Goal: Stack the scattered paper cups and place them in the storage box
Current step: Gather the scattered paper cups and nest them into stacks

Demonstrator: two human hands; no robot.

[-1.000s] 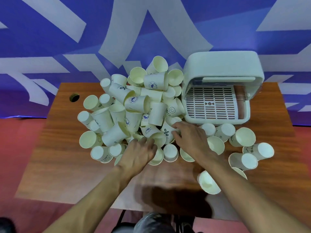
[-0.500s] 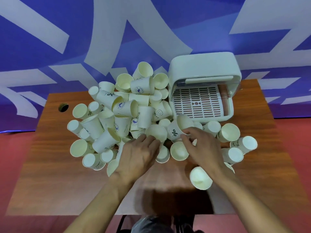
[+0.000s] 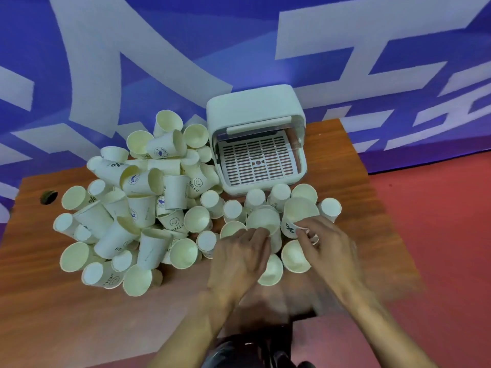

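A big pile of white paper cups (image 3: 143, 197) lies scattered over the wooden table (image 3: 53, 314), many on their sides. The white storage box (image 3: 255, 112) stands at the back with its lid raised, showing a slotted tray (image 3: 256, 160). My left hand (image 3: 239, 258) grips an upright cup (image 3: 263, 221) in front of the box. My right hand (image 3: 326, 245) pinches the base of a tilted cup with a percent mark (image 3: 297, 216), right beside the other cup.
More loose cups (image 3: 292, 256) lie around both hands and along the box's front edge. A round cable hole (image 3: 48, 197) sits in the table's left side. A blue-and-white wall stands behind and red floor (image 3: 438, 235) lies to the right.
Both hands have each taken up a cup from the pile and brought the two close together. The camera has shifted, so the pile and box now sit further left in view.
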